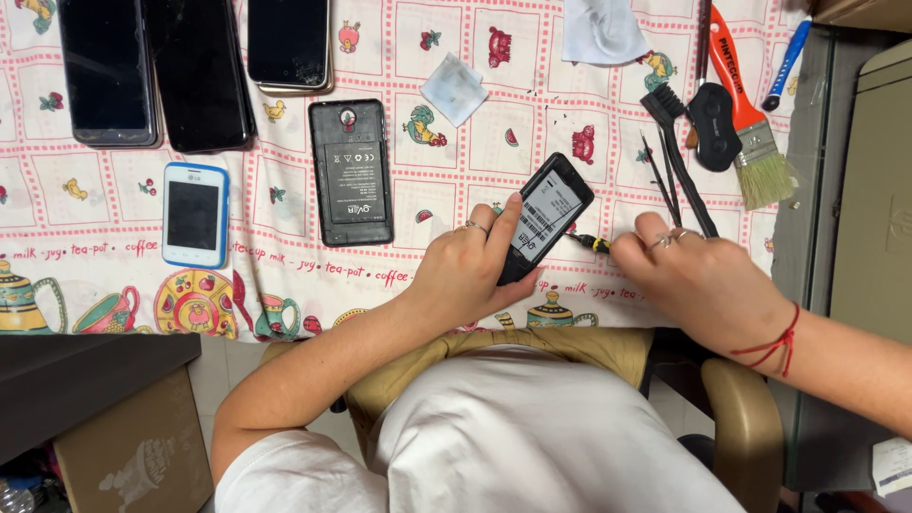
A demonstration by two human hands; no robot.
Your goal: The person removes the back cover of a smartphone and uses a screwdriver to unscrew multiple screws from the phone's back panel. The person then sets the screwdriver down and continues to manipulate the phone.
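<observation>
While left hand [465, 271] clamps an opened phone [543, 218] over the bench [532, 142], right hand [689, 275] pinches a screwdriver [591, 241] against it.

A home table serving as a phone-repair bench: a printed kitchen tablecloth with teapots and fruit [427, 142] carries several black and white opened mobile phones [351, 172], an orange-handled paintbrush [750, 114] and a black cleaning brush [676, 142].

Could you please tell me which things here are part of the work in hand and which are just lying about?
In hand:
left hand holding open black phone
right hand on screwdriver

Lying about:
white phone
backless phone
three dark phones
paintbrush
black brush
cloth
</observation>
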